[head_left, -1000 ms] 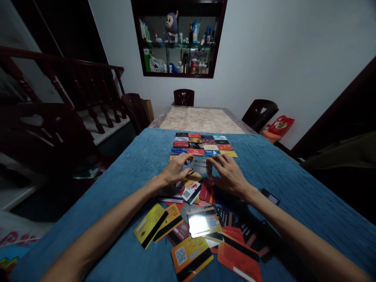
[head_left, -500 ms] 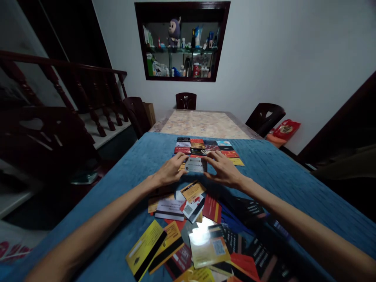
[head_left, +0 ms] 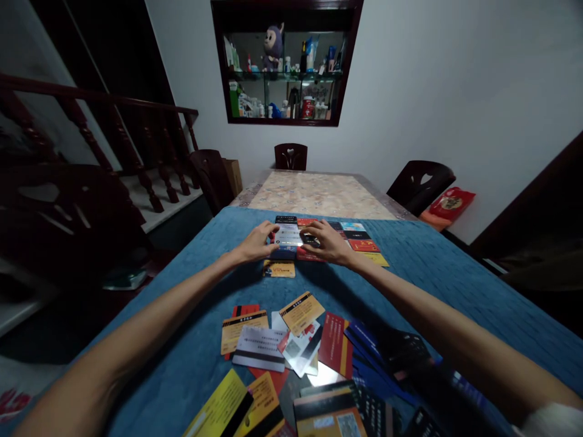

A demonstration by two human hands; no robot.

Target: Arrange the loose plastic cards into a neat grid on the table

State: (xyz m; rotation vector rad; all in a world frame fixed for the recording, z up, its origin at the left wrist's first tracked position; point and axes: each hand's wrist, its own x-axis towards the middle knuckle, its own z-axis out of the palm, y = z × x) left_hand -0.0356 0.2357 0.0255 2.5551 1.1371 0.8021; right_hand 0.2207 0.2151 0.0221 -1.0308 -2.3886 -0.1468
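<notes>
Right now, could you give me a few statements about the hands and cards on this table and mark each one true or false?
1. Both hands, left hand and right hand, rest at the tidy grid of plastic cards. True.
2. The table cover is a red cloth. False: it is a blue textured cloth.
3. A loose heap of mixed cards lies nearer the camera. True.
4. The yellow card near the left hand lies inside the heap. False: it lies alone, apart.

Print on the cards (head_left: 291,340) is too blurred to read
</notes>
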